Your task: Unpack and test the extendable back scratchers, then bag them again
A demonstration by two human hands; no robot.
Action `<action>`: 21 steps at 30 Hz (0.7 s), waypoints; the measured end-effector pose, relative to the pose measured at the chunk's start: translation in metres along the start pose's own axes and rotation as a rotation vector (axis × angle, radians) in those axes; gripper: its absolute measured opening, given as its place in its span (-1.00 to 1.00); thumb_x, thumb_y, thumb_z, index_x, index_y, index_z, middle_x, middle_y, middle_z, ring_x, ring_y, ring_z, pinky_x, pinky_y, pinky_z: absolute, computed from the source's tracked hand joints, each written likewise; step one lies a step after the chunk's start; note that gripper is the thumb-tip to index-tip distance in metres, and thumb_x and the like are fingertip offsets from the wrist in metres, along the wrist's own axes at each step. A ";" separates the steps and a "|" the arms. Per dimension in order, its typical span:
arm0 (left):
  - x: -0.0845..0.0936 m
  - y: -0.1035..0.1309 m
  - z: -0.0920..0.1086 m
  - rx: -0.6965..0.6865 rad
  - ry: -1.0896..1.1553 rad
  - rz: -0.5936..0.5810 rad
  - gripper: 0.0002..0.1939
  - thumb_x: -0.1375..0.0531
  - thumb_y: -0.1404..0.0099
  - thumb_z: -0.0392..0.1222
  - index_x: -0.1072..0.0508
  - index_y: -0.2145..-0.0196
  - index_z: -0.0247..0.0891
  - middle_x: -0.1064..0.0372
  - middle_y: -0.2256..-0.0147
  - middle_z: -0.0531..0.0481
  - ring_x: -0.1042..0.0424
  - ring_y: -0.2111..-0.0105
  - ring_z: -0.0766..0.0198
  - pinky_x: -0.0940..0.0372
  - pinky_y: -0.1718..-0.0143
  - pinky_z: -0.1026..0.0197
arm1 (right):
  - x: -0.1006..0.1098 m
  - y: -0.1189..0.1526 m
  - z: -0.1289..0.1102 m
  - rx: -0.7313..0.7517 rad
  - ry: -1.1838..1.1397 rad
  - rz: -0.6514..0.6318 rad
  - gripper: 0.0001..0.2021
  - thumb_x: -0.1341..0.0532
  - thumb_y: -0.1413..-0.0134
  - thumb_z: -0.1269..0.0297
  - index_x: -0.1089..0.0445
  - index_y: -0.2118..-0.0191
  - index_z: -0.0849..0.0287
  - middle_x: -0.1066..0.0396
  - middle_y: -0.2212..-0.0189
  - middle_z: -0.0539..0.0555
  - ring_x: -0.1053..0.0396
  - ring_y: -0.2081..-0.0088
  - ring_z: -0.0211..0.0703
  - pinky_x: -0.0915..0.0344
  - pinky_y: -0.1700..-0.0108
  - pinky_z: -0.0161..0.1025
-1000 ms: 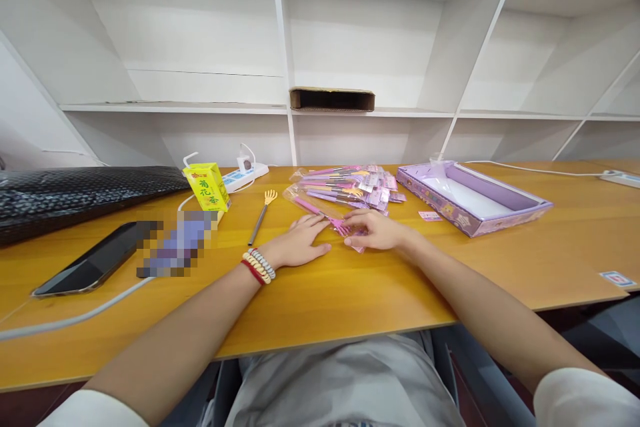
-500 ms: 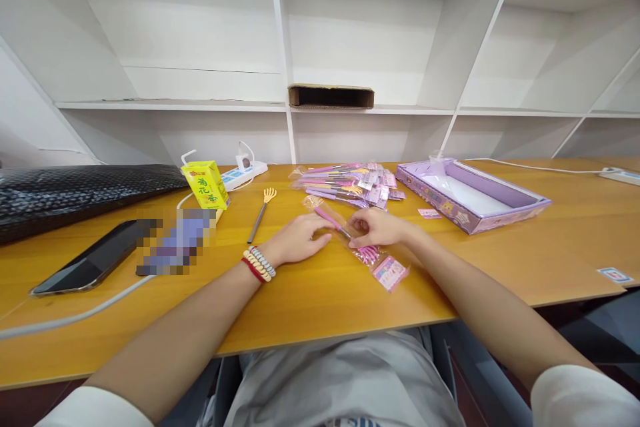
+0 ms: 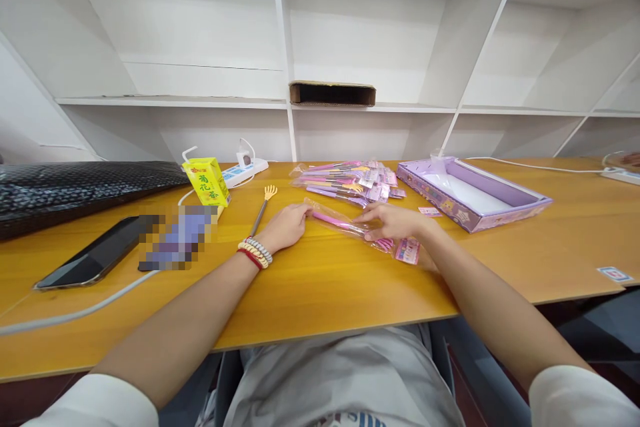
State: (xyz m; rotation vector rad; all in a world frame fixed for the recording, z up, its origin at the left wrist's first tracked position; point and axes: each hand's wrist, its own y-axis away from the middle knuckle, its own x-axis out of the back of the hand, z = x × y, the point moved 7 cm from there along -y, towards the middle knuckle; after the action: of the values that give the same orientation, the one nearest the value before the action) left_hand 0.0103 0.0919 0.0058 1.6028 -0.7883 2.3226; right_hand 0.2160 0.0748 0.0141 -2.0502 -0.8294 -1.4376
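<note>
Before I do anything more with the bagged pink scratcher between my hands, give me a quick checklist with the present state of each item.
1. Left hand on the handle end of the bagged pink scratcher: ok, fingertips touch it.
2. Right hand on the claw end, near the pink label card: ok.
3. Bag lies flat on the table: ok.
4. Bag sealed or open: cannot tell.
5. Pile of bagged scratchers apart from this one: ok.
6. Loose yellow scratcher out of the way beside the left hand: ok.
</note>
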 end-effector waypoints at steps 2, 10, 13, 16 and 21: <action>0.000 -0.001 -0.004 0.026 -0.006 0.000 -0.64 0.08 -0.25 -0.28 -0.38 0.08 -0.27 -0.42 0.16 -0.13 -0.37 0.13 0.13 -0.20 0.05 0.13 | 0.004 0.000 0.008 -0.041 0.036 0.037 -0.52 -0.25 0.09 0.09 -0.37 -0.01 0.08 -0.38 0.08 0.14 -0.32 0.10 -0.02 -0.19 0.07 -0.18; 0.007 -0.001 -0.018 0.186 -0.119 -0.010 -0.68 0.05 -0.23 -0.21 -0.48 0.23 -0.20 -0.46 0.21 -0.10 -0.40 0.19 0.11 -0.21 0.16 0.17 | 0.007 0.001 0.032 -0.126 0.090 0.080 -0.79 -0.17 0.02 0.25 -0.50 0.25 0.08 -0.47 0.35 0.08 -0.36 0.31 -0.11 -0.20 0.24 -0.25; 0.007 -0.001 -0.015 0.164 -0.128 -0.020 -0.67 0.04 -0.24 -0.13 -0.51 0.24 -0.17 -0.48 0.23 -0.09 -0.40 0.21 0.11 -0.21 0.18 0.16 | 0.004 -0.001 0.029 -0.080 0.049 0.089 -0.81 -0.17 0.04 0.31 -0.50 0.30 0.08 -0.47 0.39 0.06 -0.35 0.33 -0.13 -0.19 0.25 -0.26; 0.006 -0.001 -0.015 0.158 -0.100 -0.044 -0.67 0.00 -0.23 -0.06 -0.53 0.24 -0.13 -0.49 0.29 -0.08 -0.41 0.27 0.12 -0.21 0.22 0.18 | 0.003 -0.002 0.027 -0.047 0.028 0.099 -0.85 -0.17 0.04 0.33 -0.50 0.37 0.10 -0.46 0.43 0.05 -0.34 0.36 -0.14 -0.18 0.26 -0.26; 0.006 -0.001 -0.014 0.137 -0.031 -0.068 -0.69 -0.07 -0.19 0.00 -0.55 0.25 -0.09 -0.50 0.33 -0.03 -0.41 0.33 0.15 -0.20 0.31 0.21 | 0.003 -0.002 0.027 -0.029 0.032 0.099 -0.81 -0.15 0.03 0.35 -0.51 0.33 0.12 -0.46 0.43 0.04 -0.33 0.35 -0.15 -0.19 0.27 -0.28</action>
State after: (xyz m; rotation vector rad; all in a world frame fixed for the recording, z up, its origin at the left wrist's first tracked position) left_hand -0.0023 0.0993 0.0078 1.6963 -0.5826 2.3548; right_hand 0.2324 0.0954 0.0085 -2.0543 -0.6883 -1.4315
